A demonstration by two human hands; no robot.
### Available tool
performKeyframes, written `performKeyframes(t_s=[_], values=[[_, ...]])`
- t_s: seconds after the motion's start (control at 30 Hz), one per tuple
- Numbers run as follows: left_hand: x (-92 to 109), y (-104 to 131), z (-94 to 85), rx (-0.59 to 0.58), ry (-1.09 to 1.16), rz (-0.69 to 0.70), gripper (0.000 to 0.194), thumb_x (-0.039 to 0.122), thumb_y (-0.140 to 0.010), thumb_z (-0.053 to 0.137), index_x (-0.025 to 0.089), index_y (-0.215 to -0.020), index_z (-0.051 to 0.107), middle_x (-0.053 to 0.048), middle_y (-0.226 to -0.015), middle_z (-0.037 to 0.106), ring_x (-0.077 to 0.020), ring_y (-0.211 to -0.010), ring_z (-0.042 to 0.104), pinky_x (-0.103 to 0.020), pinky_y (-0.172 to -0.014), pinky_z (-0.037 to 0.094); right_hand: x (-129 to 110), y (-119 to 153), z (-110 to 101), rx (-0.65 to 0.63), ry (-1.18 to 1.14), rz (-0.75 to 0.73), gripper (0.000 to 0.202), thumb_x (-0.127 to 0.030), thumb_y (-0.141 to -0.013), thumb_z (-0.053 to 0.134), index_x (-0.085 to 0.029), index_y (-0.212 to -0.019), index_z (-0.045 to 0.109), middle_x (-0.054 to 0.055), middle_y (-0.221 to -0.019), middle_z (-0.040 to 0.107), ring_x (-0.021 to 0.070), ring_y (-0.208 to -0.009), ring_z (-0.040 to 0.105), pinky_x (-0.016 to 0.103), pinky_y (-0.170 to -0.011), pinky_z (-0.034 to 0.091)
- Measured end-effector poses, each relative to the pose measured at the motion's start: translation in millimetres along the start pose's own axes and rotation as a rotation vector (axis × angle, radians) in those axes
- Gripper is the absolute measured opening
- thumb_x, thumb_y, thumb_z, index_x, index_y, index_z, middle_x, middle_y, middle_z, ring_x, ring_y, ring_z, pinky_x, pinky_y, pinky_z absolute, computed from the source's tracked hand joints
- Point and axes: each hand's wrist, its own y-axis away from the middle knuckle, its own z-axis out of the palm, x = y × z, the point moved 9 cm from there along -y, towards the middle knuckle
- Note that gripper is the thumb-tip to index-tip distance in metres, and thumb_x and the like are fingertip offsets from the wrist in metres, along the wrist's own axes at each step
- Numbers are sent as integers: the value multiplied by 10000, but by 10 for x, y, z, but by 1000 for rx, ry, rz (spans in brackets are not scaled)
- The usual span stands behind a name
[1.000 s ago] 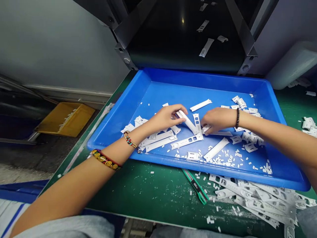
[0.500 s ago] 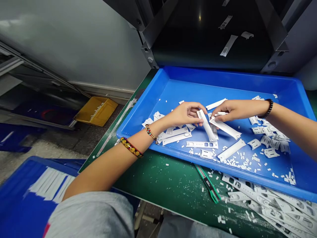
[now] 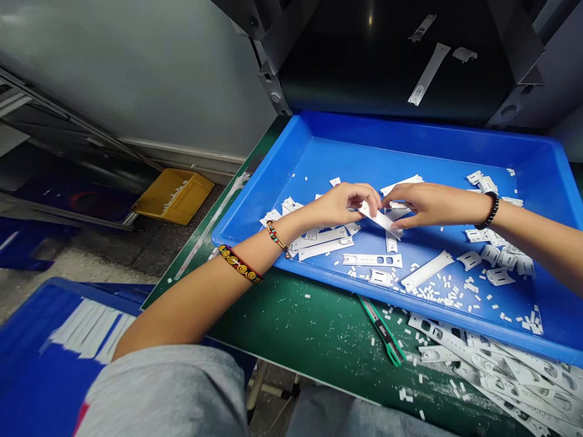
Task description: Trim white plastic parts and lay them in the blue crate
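Over the blue tray [image 3: 387, 161], both hands have met around a long white plastic strip [image 3: 381, 221]. My left hand [image 3: 348, 203] is closed on the strip's left end, thumb and fingers pinching it. My right hand [image 3: 421, 203] is closed too, its fingertips at the strip's right end and a small white piece [image 3: 399, 206] showing by its fingers. Whether a second strip lies behind the first is hidden. Beneath them in the tray are more white strips [image 3: 372, 260] and, at right, short curved white parts [image 3: 500, 277].
Beyond the tray a dark conveyor belt [image 3: 355, 79] carries several white parts. On the green table [image 3: 273, 321] lie a green cutter knife [image 3: 382, 331] and a pile of white strips [image 3: 514, 376]. A yellow bin [image 3: 194, 197] stands at left, with another blue tray [image 3: 27, 370] below it.
My hands have come together; the strip in my left hand has swung toward level. My right hand's separate strip no longer shows apart. Parts on the belt have moved nearer.
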Motion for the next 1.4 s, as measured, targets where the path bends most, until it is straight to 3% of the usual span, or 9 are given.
performKeyframes(t_s=[0.1, 0.27, 0.33, 0.43, 0.53, 0.63, 0.93, 1.23, 1.4], values=[[-1, -10, -14, 5, -102, 24, 315, 57, -736, 484, 186, -949, 677, -92, -1167, 632, -202, -1082, 605, -373, -924, 514, 35, -8, 92, -95, 106, 79, 353, -441, -892, 525, -171, -1079, 656, 106, -1013, 688, 221, -804, 598, 296, -652, 370], [-53, 38, -263, 246, -452, -28, 399, 40, -803, 415, 201, -1055, 679, -82, -1210, 587, -222, -1187, 535, -447, -1096, 402, -43, 96, 161, -186, 304, 163, 218, -348, -882, 587, -177, -1002, 653, 89, -929, 702, 208, -747, 608, 287, -583, 312], [-156, 62, -273, 222, -565, -117, 342, 103, -853, 438, 195, -1102, 653, -91, -1218, 574, -246, -1203, 508, -472, -1107, 378, -168, 190, 382, -382, 301, 102, 230, -354, -791, 720, -196, -949, 668, 49, -852, 701, 195, -704, 607, 281, -573, 314], [-386, 104, -180, 43, -669, -283, 403, 287, -890, 531, 162, -1272, 552, -160, -1388, 460, -329, -1340, 382, -532, -1127, 330, -331, 297, 660, -556, 316, 26, 356, -304, -644, 858, -210, -944, 693, 25, -837, 707, 207, -729, 638, 282, -575, 334], [-530, 156, -111, -86, -707, -378, 543, 390, -882, 561, 147, -1357, 463, -205, -1500, 337, -379, -1418, 270, -568, -1143, 284, -385, 265, 730, -514, 335, 17, 308, -233, -666, 843, -202, -938, 703, 42, -870, 718, 232, -784, 669, 307, -614, 387], [-542, 165, -138, -71, -728, -382, 528, 365, -888, 532, 146, -1362, 454, -198, -1497, 337, -367, -1401, 296, -533, -1144, 291, -342, 230, 650, -474, 273, 35, 222, -230, -731, 776, -188, -938, 707, 59, -889, 716, 241, -802, 665, 325, -653, 418], [-497, 120, -159, -59, -783, -331, 307, 303, -857, 575, 148, -1121, 603, -132, -1194, 571, -319, -1199, 444, -435, -1003, 406, -362, 94, 325, -343, -158, -92, 303, -380, -932, 425, -166, -893, 636, 62, -830, 650, 183, -702, 563, 304, -651, 401], [-390, 71, -120, -46, -719, -279, 172, 310, -808, 690, 160, -862, 627, -74, -943, 625, -256, -975, 528, -326, -786, 397, -205, 24, 357, -250, -194, -3, 419, -521, -960, 368, -176, -911, 601, 67, -835, 645, 180, -703, 555, 296, -647, 395], [-298, 43, -201, 58, -617, -213, 149, 283, -787, 714, 165, -745, 633, -32, -799, 566, -197, -817, 518, -320, -755, 390, -202, 19, 329, -179, -48, -9, 389, -428, -970, 348, -168, -935, 635, 108, -928, 658, 226, -801, 595, 335, -734, 432]])
